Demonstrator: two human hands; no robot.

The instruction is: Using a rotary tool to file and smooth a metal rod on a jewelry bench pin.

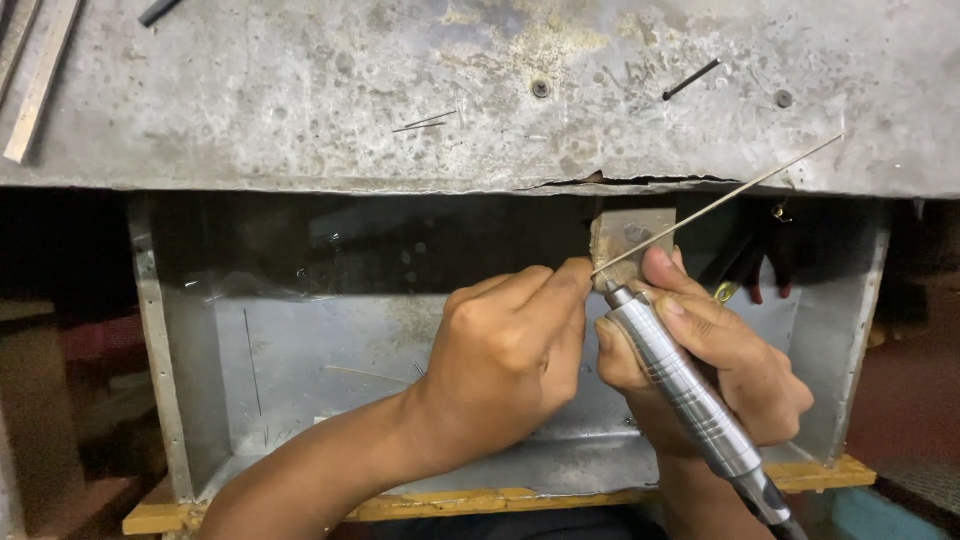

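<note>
My left hand (510,355) pinches the near end of a long thin metal wire (720,200), which slants up to the right over the bench edge. My right hand (720,350) grips a silver ribbed rotary tool handpiece (685,395) like a pen, its tip touching the wire right at my left fingertips. Both hands rest against a small worn wooden peg (630,235) that sticks out under the bench edge. The wire's held end is hidden by my fingers.
A scarred grey metal bench top (300,90) fills the upper view, with thin pins (690,80) and flat bars (40,70) on it. Below the hands is an open metal catch tray (300,370) with a yellow wooden front rim (480,498).
</note>
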